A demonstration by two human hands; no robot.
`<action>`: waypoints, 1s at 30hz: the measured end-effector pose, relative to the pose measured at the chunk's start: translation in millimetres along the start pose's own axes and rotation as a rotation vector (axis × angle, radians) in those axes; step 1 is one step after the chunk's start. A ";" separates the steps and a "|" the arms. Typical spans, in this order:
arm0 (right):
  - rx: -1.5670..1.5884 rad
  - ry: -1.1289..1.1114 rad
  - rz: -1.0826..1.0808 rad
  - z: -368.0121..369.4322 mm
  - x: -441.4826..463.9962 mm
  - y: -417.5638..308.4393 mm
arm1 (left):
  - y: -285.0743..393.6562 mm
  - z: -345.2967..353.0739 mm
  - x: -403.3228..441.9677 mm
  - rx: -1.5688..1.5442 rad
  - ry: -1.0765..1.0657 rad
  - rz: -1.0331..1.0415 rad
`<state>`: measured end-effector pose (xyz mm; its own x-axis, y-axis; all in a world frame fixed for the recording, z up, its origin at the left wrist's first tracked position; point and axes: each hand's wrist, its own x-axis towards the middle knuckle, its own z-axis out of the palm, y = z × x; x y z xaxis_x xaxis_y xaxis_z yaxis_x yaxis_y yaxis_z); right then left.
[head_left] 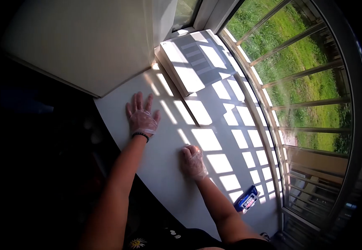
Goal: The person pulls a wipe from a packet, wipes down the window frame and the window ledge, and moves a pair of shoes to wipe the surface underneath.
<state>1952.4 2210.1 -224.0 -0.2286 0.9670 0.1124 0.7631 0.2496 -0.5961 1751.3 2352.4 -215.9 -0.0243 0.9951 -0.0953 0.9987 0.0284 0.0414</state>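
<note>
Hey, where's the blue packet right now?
In the head view, the blue packet lies at the lower right, on the white surface, between the right arm and the window.

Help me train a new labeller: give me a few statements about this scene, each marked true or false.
1. The left hand has its fingers spread on the white surface. True.
2. The fingers of both hands are stretched out. False: those of the right hand are curled.
3. A dark bracelet circles the left wrist. True.
4. Neither hand is gloved. False: both wear clear gloves.
5. Grass shows beyond the window bars. True.
</note>
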 end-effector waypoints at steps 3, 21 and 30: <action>-0.013 -0.020 0.024 4.3 -0.4 1.8 | -0.5 1.6 -0.6 0.035 0.024 -0.029; 0.319 0.268 0.030 6.7 -6.0 -1.9 | 6.8 13.4 -187.5 -0.504 0.377 -0.060; -0.094 0.449 0.420 -51.9 -47.7 68.7 | -35.9 65.2 -176.5 -0.742 0.464 -0.806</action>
<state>2047.1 2183.8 -229.0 0.3637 0.9054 0.2191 0.7876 -0.1732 -0.5913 1722.6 2169.6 -265.3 -0.7997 0.6004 0.0055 0.4230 0.5568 0.7149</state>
